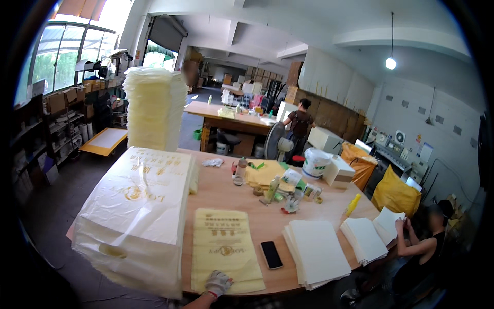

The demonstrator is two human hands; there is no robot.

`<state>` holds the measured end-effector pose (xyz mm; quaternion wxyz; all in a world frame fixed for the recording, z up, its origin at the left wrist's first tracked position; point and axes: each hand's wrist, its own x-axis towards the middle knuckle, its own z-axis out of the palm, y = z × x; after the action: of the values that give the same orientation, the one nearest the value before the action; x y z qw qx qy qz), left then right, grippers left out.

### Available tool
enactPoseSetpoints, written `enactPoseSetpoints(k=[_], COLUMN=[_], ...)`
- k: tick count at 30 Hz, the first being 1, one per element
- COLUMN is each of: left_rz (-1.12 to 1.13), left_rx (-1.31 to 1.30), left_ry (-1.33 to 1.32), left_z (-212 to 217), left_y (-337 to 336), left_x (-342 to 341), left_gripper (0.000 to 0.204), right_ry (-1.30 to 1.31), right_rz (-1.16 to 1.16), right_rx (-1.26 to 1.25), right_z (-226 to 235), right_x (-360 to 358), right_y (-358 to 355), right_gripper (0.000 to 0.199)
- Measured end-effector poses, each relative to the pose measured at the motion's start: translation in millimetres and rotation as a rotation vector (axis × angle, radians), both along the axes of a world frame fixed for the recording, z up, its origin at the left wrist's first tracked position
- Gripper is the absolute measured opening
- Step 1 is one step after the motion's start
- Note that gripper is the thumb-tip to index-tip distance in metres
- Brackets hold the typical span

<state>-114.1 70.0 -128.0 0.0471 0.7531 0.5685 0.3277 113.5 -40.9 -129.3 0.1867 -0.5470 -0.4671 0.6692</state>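
Where daylight enters through tall paned windows (pixel 54 54) at eleven o'clock and a lit bulb (pixel 391 63) hangs at one, a wide workshop surrounds a pale brown wooden desk (pixel 216 193); a second brown desk (pixel 206 109) stands well apart at twelve. On the nearer one lies a flat, pale yellow plastic bag with brown print (pixel 224 265), its near end under the left grip (pixel 218 283), a hand in a white knitted glove; the rest stretches toward twelve o'clock. Whether the fingers pinch the plastic or merely rest on it, I cannot tell.

At two o'clock from the grip, just beside the bag, is a black rectangular phone (pixel 271 255). Past it, a thick stack of white rectangular sheets (pixel 316 252) sits between two and three, and farther that way a co-worker in a black sleeveless top (pixel 419 257) handles white sheets. A bulky cream stack under shiny clear plastic (pixel 136 206) blocks ten o'clock; behind it rises a tall yellowish column of layered plastic (pixel 149 110). Toward one o'clock are a white plastic bucket (pixel 315 167) and a round grey fan (pixel 274 141).
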Motion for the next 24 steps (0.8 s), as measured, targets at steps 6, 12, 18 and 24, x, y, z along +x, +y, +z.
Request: enactPoseSetpoints(k=[6, 12, 18, 24], left_rz=[0.088, -0.099, 0.096, 0.111], left_rx=[-0.414, -0.402, -0.356, -0.412], left_ry=[-0.210, -0.130, -1.091, -0.973], left_z=[-5, 35, 53, 109], left_y=[24, 26, 64, 64], left_x=[-9, -6, -50, -19], left_gripper=[0.034, 0.034, 0.022, 0.022], right_ry=[0.226, 0.346, -0.812, -0.244], right_rz=[-0.082, -0.051, 0.190, -0.332], right_rx=[-0.179, 0.498, 0.486, 1.671], right_z=[-16, 19, 69, 128], right_x=[-16, -70, -50, -73], right_y=[36, 119, 143, 111], right_gripper=[0.045, 0.034, 0.031, 0.030])
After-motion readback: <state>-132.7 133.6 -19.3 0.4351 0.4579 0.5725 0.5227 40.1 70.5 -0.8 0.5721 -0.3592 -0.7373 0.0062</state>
